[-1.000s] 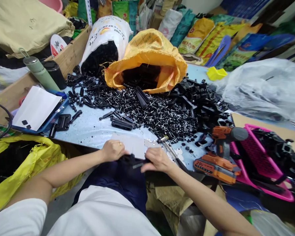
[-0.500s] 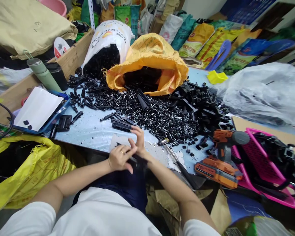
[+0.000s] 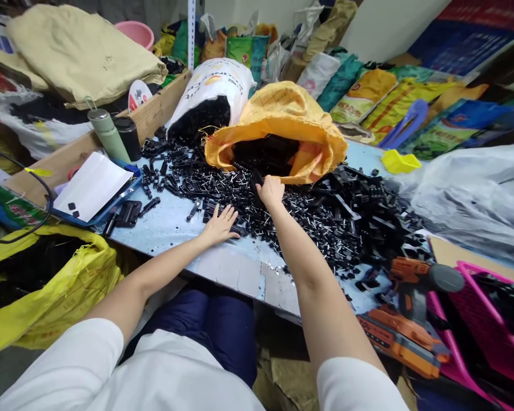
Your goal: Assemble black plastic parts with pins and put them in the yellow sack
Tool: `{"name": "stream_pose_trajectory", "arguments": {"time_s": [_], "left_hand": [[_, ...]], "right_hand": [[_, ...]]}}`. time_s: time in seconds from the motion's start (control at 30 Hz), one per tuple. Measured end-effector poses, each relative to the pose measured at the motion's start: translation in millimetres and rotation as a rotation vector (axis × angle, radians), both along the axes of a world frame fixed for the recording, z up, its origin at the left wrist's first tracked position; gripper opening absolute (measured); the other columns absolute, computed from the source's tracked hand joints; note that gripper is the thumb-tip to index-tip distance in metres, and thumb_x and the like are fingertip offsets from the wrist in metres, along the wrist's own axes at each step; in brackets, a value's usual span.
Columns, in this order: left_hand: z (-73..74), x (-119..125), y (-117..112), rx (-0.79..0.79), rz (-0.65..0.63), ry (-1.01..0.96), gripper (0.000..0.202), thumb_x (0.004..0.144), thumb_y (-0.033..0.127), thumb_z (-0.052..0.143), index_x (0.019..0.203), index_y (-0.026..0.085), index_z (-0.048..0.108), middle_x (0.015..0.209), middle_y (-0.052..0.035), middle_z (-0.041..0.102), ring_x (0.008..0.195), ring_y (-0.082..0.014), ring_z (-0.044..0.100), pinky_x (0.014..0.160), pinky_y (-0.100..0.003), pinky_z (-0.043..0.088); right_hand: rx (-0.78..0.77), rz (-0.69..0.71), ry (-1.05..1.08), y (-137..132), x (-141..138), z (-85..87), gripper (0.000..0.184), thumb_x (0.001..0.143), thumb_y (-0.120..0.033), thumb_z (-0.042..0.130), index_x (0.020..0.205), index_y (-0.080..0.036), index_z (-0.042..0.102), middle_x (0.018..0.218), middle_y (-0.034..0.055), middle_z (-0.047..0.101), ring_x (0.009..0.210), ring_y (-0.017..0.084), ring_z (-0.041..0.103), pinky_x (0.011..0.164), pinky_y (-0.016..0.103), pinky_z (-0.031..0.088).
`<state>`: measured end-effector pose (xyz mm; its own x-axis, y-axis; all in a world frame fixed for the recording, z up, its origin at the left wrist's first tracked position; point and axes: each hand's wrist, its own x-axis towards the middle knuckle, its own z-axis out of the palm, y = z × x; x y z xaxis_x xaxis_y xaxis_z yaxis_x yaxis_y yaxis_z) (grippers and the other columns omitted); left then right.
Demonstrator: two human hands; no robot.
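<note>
My left hand (image 3: 221, 226) lies with fingers spread at the near edge of the pile, over some long black plastic parts (image 3: 212, 210). It touches them but is not closed on them. Farther in, my right hand (image 3: 271, 192) is closed round a long black plastic part (image 3: 257, 179), just below the mouth of the orange sack (image 3: 278, 123). Its far end reaches toward the sack opening. Around both hands spreads a heap of small black pieces with silver pins (image 3: 312, 220).
A white sack (image 3: 216, 80) of black parts lies behind. Left are a tray with white paper (image 3: 95, 184), a green bottle (image 3: 109, 135) and a black cup (image 3: 127, 137). On the right, an orange cordless drill (image 3: 411, 319) lies beside a pink basket (image 3: 492, 325).
My hands have parted. The right reached forward and closed on the long black part; the left moved onto the parts and spread its fingers. The view has shifted.
</note>
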<state>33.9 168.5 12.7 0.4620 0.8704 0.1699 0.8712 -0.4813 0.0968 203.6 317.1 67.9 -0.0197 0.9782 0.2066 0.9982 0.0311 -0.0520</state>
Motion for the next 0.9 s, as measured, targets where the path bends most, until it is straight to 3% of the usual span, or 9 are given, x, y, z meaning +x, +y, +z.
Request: {"name": "stream_pose_trajectory", "arguments": {"time_s": [0.1, 0.17, 0.23, 0.3, 0.4, 0.5, 0.6, 0.77, 0.9], "left_hand": [[12.7, -45, 8, 0.079, 0.236, -0.156, 0.048, 0.094, 0.039, 0.031, 0.134, 0.014, 0.042, 0.140, -0.0141, 0.041, 0.133, -0.0268, 0.030, 0.108, -0.049, 0.022], [17.3, -91, 10, 0.130, 0.618, -0.265, 0.041, 0.092, 0.024, 0.031, 0.126, 0.007, 0.047, 0.132, -0.0208, 0.046, 0.127, -0.0300, 0.036, 0.102, -0.047, 0.030], [17.5, -139, 11, 0.183, 0.955, -0.316, 0.039, 0.089, 0.014, 0.032, 0.124, 0.000, 0.044, 0.132, -0.0270, 0.043, 0.128, -0.0353, 0.032, 0.100, -0.055, 0.027], [14.6, -177, 8, 0.152, 1.010, -0.309, 0.031, 0.086, 0.007, 0.035, 0.111, -0.005, 0.048, 0.129, -0.0305, 0.043, 0.130, -0.0372, 0.025, 0.101, -0.061, 0.019], [9.0, -197, 0, 0.094, 0.876, -0.299, 0.019, 0.086, 0.009, 0.040, 0.098, 0.000, 0.051, 0.116, -0.0267, 0.054, 0.124, -0.0332, 0.035, 0.102, -0.055, 0.024], [9.2, -178, -14, -0.008, 0.765, -0.336, 0.019, 0.086, 0.017, 0.047, 0.102, 0.006, 0.048, 0.104, -0.0195, 0.060, 0.104, -0.0277, 0.053, 0.090, -0.041, 0.040], [18.7, -135, -39, -0.108, 0.664, -0.461, 0.024, 0.089, 0.029, 0.047, 0.106, 0.012, 0.045, 0.097, -0.0140, 0.060, 0.091, -0.0253, 0.059, 0.078, -0.034, 0.045], [37.1, -59, -91, -0.394, 0.320, -0.839, 0.027, 0.094, 0.038, 0.034, 0.104, 0.016, 0.047, 0.081, -0.0025, 0.056, 0.061, -0.0134, 0.057, 0.062, -0.026, 0.044], [42.7, -19, -117, -0.504, 0.125, -1.053, 0.040, 0.091, 0.036, 0.042, 0.126, 0.018, 0.043, 0.085, 0.0003, 0.054, 0.049, -0.0062, 0.048, 0.053, -0.022, 0.042]], "right_hand": [[-0.017, 0.000, 0.026, -3, 3, -2.4, 0.040, 0.088, -0.042, 0.044, 0.111, -0.009, 0.050, 0.109, 0.0186, 0.058, 0.105, 0.030, 0.050, 0.087, 0.041, 0.034], [-0.057, -0.022, 0.096, -2, 7, -5.1, 0.042, 0.089, -0.045, 0.042, 0.113, -0.011, 0.048, 0.104, 0.0175, 0.061, 0.099, 0.029, 0.054, 0.085, 0.041, 0.035], [-0.056, -0.027, 0.200, -2, 10, -6.1, 0.039, 0.090, -0.044, 0.041, 0.113, -0.012, 0.046, 0.099, 0.0148, 0.063, 0.094, 0.027, 0.057, 0.085, 0.040, 0.036], [0.026, -0.002, 0.325, -4, 11, -3.3, 0.036, 0.090, -0.042, 0.042, 0.113, -0.014, 0.045, 0.099, 0.0123, 0.064, 0.093, 0.026, 0.058, 0.085, 0.039, 0.037], [0.209, 0.093, 0.536, -20, 14, 6.0, 0.037, 0.090, -0.043, 0.041, 0.116, -0.015, 0.044, 0.104, 0.0114, 0.062, 0.095, 0.023, 0.058, 0.085, 0.036, 0.040], [0.255, 0.222, 0.770, -57, 20, 11.2, 0.044, 0.091, -0.047, 0.037, 0.122, -0.016, 0.041, 0.103, 0.0100, 0.059, 0.086, 0.018, 0.059, 0.077, 0.033, 0.045], [0.097, 0.369, 0.972, -117, 26, 4.1, 0.053, 0.088, -0.050, 0.044, 0.130, -0.019, 0.037, 0.098, 0.0062, 0.056, 0.067, 0.013, 0.057, 0.061, 0.028, 0.048], [-0.224, 0.448, 1.119, -223, 24, -24.7, 0.054, 0.088, -0.045, 0.048, 0.137, -0.025, 0.037, 0.097, 0.0040, 0.053, 0.062, 0.009, 0.053, 0.055, 0.025, 0.049], [-0.363, 0.411, 1.262, -265, 11, -40.7, 0.059, 0.090, -0.046, 0.045, 0.143, -0.027, 0.027, 0.084, 0.0007, 0.054, 0.056, 0.008, 0.052, 0.052, 0.024, 0.047]]}}
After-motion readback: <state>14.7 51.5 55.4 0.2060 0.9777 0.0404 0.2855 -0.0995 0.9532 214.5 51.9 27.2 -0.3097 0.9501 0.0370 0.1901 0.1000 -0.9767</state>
